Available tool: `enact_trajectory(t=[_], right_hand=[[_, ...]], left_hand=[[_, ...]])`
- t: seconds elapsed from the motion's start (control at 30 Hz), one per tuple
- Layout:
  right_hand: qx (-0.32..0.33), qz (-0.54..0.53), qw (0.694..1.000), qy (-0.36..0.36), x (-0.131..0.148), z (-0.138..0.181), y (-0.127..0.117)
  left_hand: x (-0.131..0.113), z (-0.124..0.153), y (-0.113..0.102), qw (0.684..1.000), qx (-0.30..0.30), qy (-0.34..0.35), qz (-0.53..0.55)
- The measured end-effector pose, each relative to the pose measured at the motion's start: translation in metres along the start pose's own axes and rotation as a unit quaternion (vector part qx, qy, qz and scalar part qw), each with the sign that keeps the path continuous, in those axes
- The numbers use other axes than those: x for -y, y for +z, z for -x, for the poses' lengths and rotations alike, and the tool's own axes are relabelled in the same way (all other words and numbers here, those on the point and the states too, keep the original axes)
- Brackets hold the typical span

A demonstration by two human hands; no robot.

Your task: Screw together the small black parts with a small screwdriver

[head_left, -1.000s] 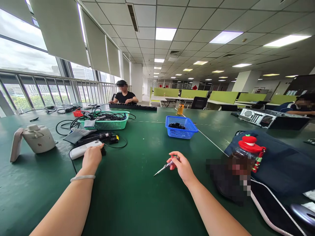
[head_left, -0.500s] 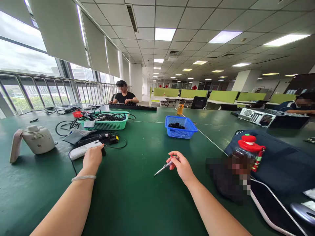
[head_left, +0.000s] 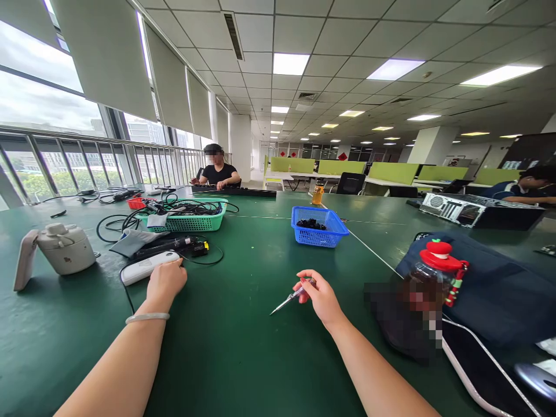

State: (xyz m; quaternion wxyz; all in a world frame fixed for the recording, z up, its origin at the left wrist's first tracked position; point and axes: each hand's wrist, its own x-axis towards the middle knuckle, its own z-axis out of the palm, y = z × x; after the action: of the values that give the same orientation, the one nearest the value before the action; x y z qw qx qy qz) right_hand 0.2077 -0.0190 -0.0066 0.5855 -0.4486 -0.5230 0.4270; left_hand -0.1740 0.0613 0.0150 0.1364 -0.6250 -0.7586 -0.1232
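The left hand has edged rightward beside one white corded device, hiding its end; whether it grips anything cannot be told. The right hand holds one slim screwdriver, tip toward the left, over the green surface. Beyond sit two baskets: one green basket heaped with cables, one blue basket holding black pieces. A mark on one cream flask appears too small to read.

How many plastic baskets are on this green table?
2: a green basket of cables beyond the left hand, and a blue basket of small black items beyond the right hand. A red item by the green basket's left end is partly hidden; it may be another.
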Motion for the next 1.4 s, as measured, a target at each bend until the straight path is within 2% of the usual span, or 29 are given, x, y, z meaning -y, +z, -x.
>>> enact_trajectory(t=[0.2,0.43,0.6,0.8,0.97,1.03,1.2,1.33,1.4], right_hand=[[0.001,-0.005,1.0,0.001,-0.001,0.0,0.0],[0.0,-0.002,1.0,-0.002,-0.001,0.0,0.0],[-0.002,0.002,1.0,-0.003,-0.001,0.0,0.0],[0.001,0.0,1.0,-0.001,-0.001,-0.001,0.001],[0.005,0.004,1.0,-0.001,-0.001,0.0,0.001],[0.005,0.005,1.0,-0.002,0.0,0.001,0.002],[0.003,0.007,1.0,-0.001,0.0,0.001,0.002],[0.002,0.006,1.0,-0.002,0.0,0.001,0.001],[0.004,0.005,1.0,-0.003,0.0,0.002,0.001]], left_hand=[[0.001,-0.001,0.002,0.999,0.019,-0.04,0.03],[0.003,-0.001,0.005,0.998,0.011,-0.045,0.045],[0.002,0.0,0.002,0.997,0.031,-0.043,0.048],[0.006,0.003,0.001,0.998,0.021,-0.067,0.009],[0.013,0.007,0.006,0.99,0.1,-0.103,-0.001],[0.016,0.006,0.01,0.988,0.112,-0.106,0.009],[0.021,0.003,0.013,0.992,0.061,-0.105,0.039],[0.022,0.005,0.005,0.988,0.016,-0.132,0.073],[0.021,0.005,0.001,0.99,-0.021,-0.112,0.084]])
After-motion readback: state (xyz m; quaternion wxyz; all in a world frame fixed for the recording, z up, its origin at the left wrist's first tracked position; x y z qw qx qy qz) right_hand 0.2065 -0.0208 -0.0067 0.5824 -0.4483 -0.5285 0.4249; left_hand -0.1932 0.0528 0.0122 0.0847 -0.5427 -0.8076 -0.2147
